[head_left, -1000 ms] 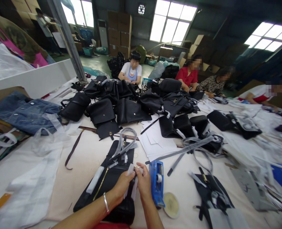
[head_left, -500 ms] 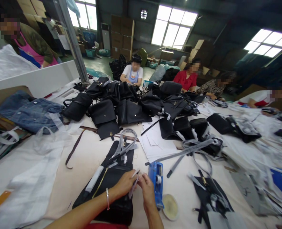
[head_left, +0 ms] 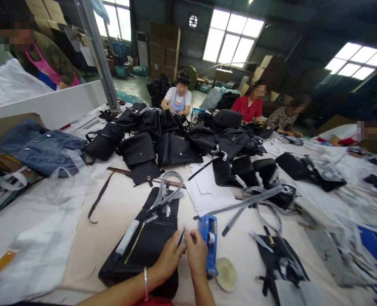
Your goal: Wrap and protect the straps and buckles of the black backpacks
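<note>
A black backpack (head_left: 121,264) with a gold zipper lies on the table in front of me, its straps and handle wrapped in pale film. Over its right edge, my left hand (head_left: 167,260) pinches a narrow dark strap (head_left: 181,237) with whitish wrapping around it. My right hand (head_left: 196,250) is closed at the strap's upper end, fingertips pressed on the wrapping. Just right of that hand stands a blue tape dispenser (head_left: 212,255) with a roll in it. Beside its base is a round yellowish disc (head_left: 226,274).
Black bags (head_left: 172,149) are heaped across the table's middle. White paper sheets (head_left: 209,193) lie before them. Another black bag with wrapped straps (head_left: 279,259) is at right, denim cloth (head_left: 41,146) at left. A metal post (head_left: 99,55) rises at the far left; co-workers sit opposite.
My left hand has turned and shifted slightly down along the strap. The whitish wrapping that hung below the fingers now sits closer between both hands. Backpack and dispenser stay in place.
</note>
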Tool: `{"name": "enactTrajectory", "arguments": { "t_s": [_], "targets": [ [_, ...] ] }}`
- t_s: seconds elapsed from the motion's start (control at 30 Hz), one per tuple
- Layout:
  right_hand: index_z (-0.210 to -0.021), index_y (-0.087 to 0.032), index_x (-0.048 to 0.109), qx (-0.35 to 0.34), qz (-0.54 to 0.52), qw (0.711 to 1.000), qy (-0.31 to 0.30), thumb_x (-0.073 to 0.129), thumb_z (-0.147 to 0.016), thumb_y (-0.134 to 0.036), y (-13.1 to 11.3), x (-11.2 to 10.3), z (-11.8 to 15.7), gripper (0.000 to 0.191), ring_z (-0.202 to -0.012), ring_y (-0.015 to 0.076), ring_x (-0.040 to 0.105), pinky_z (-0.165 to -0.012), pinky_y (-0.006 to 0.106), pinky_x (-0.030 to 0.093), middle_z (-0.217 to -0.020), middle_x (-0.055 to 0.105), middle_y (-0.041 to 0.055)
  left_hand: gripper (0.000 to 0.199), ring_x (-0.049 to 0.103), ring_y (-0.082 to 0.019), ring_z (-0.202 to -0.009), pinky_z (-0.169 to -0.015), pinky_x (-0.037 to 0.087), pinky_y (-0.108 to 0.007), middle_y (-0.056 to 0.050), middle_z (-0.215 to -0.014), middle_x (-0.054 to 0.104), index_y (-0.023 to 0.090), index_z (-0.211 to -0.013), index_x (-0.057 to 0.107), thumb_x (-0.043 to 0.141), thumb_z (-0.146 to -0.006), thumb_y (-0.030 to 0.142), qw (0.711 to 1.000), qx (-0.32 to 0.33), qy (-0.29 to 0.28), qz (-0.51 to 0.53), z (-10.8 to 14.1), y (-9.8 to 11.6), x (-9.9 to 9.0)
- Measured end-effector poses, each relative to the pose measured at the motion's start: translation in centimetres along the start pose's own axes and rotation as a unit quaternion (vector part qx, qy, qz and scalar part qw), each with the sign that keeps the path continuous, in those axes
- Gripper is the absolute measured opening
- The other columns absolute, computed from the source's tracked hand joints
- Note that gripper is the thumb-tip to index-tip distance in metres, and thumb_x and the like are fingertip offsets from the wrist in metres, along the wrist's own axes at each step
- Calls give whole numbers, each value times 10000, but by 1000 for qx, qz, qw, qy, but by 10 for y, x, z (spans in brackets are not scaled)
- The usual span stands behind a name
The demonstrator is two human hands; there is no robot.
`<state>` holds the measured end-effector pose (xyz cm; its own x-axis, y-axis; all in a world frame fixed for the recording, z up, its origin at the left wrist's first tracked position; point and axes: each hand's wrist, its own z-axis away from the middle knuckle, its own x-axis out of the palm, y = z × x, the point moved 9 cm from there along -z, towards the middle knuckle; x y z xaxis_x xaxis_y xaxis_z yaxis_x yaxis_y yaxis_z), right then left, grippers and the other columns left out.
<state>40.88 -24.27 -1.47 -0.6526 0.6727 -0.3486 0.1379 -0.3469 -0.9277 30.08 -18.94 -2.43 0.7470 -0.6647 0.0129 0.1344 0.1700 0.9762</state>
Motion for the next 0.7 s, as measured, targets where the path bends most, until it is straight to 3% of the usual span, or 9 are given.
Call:
{"name": "enactTrajectory", "arguments": {
  "t_s": [0.07,0.17,0.3,0.4,0.53,0.7],
  "targets": [
    [-693,-192,608,1,-9,1000,-18,590,-793,-488,2,1,-1,312,-575,153,523,-587,256,410,-591,573,-18,317,558,-161,-711,-633,430,-254,-41,-839,626,174,-1080,581,516,-866,398,1000,2,3,-5,-2,-2,0],
    [-719,-176,608,23,-98,993,-66,617,-779,-492,3,2,0,321,-598,154,545,-611,257,432,-604,581,-14,322,473,-119,-541,-503,362,-227,15,-648,535,160,-943,581,505,-857,461,998,-44,-11,30,-8,-13,1],
    [-1004,-163,621,99,-283,941,-155,609,-800,-506,1,17,12,399,-724,175,608,-691,297,485,-835,651,51,370,437,-89,-492,-479,350,-209,24,-626,521,144,-872,565,580,-795,506,984,-90,-72,133,-13,-17,5],
    [-964,-169,619,123,-329,916,-193,586,-816,-519,-5,28,22,382,-602,159,578,-632,301,486,-659,593,7,396,461,-87,-504,-500,377,-211,4,-646,553,132,-839,584,605,-775,522,972,-99,-127,169,-13,-12,7],
    [-855,-182,625,100,-264,950,-136,595,-785,-559,1,17,19,385,-592,155,550,-613,277,472,-620,565,-13,391,470,-87,-480,-490,386,-216,9,-627,551,134,-815,582,592,-780,523,971,-107,-164,136,-12,-9,12],
    [-842,-193,653,49,-129,989,-59,512,-813,-602,17,3,12,433,-523,174,520,-509,280,427,-540,542,-13,404,502,-110,-541,-521,397,-226,-7,-693,582,136,-1003,611,542,-835,497,989,-48,-106,92,-7,1,15]
  ]
}}
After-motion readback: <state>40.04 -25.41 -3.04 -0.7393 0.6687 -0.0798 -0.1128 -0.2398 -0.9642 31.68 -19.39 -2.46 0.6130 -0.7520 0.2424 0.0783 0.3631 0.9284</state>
